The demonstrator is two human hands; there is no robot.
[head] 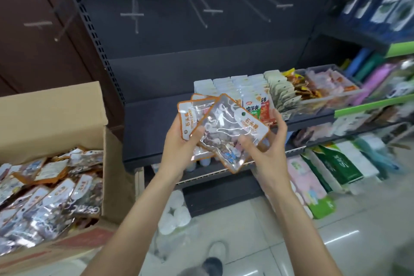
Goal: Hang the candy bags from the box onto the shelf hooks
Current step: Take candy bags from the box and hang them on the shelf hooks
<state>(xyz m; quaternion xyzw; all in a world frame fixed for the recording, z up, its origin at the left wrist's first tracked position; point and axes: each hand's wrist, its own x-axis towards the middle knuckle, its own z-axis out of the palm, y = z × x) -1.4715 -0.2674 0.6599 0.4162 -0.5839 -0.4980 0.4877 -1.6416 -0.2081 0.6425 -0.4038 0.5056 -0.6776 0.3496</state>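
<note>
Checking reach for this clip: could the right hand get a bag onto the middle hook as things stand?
Probably yes. The right hand already grips a bag by its holed header, and the middle hook above is bare, with nothing between. It looks like a long upward stretch, though.

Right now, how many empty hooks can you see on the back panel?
5 hooks, all bare: far left, left of centre, centre, right, and a fainter one between the last two. Blur may hide more.

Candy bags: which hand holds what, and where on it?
Left hand grips a fanned stack of candy bags at their left edge. Right hand pinches the front bag at its lower right edge, below the header.
</note>
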